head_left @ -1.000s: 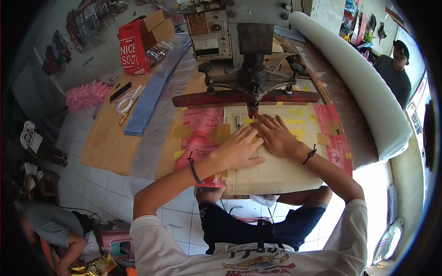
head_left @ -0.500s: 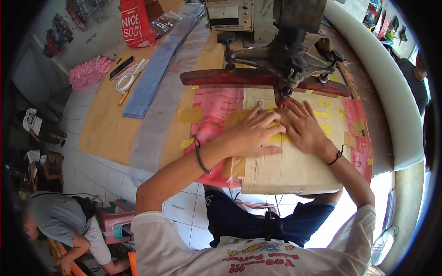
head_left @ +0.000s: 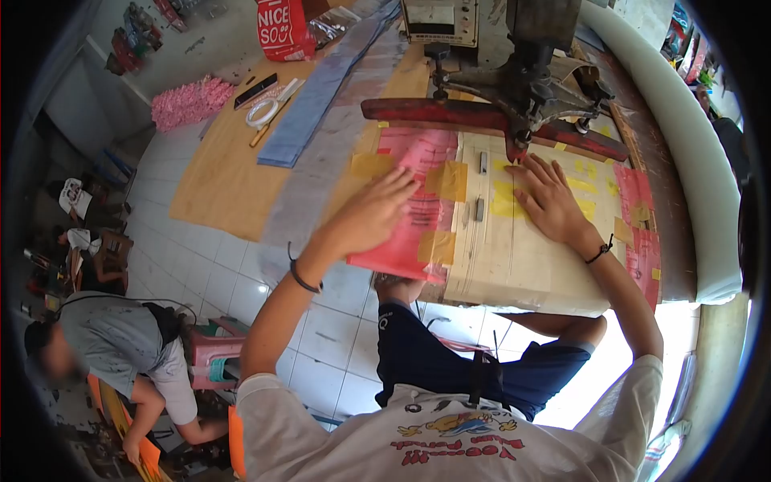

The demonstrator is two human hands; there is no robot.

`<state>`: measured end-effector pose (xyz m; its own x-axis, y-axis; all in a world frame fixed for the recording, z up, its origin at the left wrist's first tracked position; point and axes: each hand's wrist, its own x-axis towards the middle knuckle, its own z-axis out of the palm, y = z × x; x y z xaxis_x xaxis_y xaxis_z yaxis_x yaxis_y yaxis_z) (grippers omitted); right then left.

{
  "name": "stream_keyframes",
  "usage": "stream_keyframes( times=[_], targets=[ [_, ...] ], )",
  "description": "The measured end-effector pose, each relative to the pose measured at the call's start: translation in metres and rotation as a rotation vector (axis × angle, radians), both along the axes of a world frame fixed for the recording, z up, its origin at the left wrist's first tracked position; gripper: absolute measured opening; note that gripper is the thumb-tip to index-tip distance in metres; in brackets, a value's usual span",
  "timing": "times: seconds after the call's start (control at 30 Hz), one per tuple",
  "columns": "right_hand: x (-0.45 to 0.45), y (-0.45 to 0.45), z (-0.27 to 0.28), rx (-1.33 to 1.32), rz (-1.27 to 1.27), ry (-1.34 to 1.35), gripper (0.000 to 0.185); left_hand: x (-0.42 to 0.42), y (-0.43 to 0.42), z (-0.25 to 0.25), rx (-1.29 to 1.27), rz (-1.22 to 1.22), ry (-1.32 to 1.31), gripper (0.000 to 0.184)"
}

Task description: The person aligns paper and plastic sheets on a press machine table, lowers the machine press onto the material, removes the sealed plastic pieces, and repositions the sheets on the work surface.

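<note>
My left hand (head_left: 371,210) lies over the left edge of the red plastic sheet (head_left: 401,251), its fingers stretched out and pointing up and right. On the pale board (head_left: 522,269) my right hand (head_left: 552,201) rests flat with spread fingers, its fingertips just below the pointed tip of the red press bar (head_left: 438,111). Two small metal pieces (head_left: 479,210) sit on the board between my hands. Yellow tape (head_left: 446,181) joins the red sheet to the board, and more yellow strips lie around my right hand.
A machine with a control box (head_left: 440,22) stands behind the board. Blue folded material (head_left: 317,108), white scissors (head_left: 262,113) and a phone (head_left: 255,91) lie at the left. A white roll (head_left: 666,104) runs along the right. A person (head_left: 120,337) bends down at lower left.
My left hand has moved left, off the board and onto the red sheet, uncovering the metal pieces. My right hand stays on the board below the bar. The camera view has shifted.
</note>
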<state>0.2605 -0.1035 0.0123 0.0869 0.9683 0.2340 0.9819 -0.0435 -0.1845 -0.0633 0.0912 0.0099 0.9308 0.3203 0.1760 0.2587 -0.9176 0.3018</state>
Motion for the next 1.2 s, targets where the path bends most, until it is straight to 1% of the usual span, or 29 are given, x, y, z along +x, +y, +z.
stream_keyframes(
  times=[0.07,0.17,0.2,0.3,0.4,0.5,0.6,0.7,0.8,0.9,1.1,1.2],
  targets=[
    [0.001,-0.001,-0.001,0.004,0.005,0.008,0.046,-0.021,0.016,0.017,-0.256,-0.009,-0.118,0.05],
    [0.0,-0.002,-0.001,0.013,-0.002,0.021,0.046,-0.058,0.028,0.035,-0.341,0.167,-0.05,0.046],
    [0.001,-0.001,0.0,0.014,0.0,0.023,0.046,-0.068,0.027,0.033,-0.268,0.148,-0.055,0.042],
    [0.001,-0.001,0.0,0.022,0.002,0.033,0.045,-0.082,0.02,0.024,-0.201,0.158,0.009,0.046],
    [0.0,-0.001,-0.001,0.041,0.002,0.037,0.044,-0.071,0.009,0.025,-0.079,0.205,-0.048,0.045],
    [0.001,-0.002,-0.002,0.059,0.005,0.043,0.044,-0.063,0.004,0.025,0.062,0.137,-0.075,0.045],
    [0.002,-0.002,-0.003,0.071,0.009,0.042,0.044,-0.059,0.002,0.015,0.155,0.116,-0.175,0.041],
    [0.002,-0.002,-0.002,0.074,0.01,0.05,0.043,-0.056,-0.003,0.002,0.226,0.198,-0.243,0.034],
    [0.002,-0.003,-0.001,0.063,0.021,0.051,0.045,-0.057,-0.005,-0.004,0.323,0.192,-0.305,0.028],
    [0.002,-0.004,-0.002,0.074,0.026,0.057,0.044,-0.056,-0.007,-0.005,0.408,0.174,-0.362,0.026],
    [0.003,-0.002,-0.005,0.094,0.02,0.058,0.042,-0.059,-0.005,-0.007,0.386,0.174,-0.345,0.03],
    [0.002,-0.002,-0.003,0.089,0.017,0.065,0.042,-0.059,-0.005,-0.008,0.37,0.186,-0.332,0.029]
  ],
)
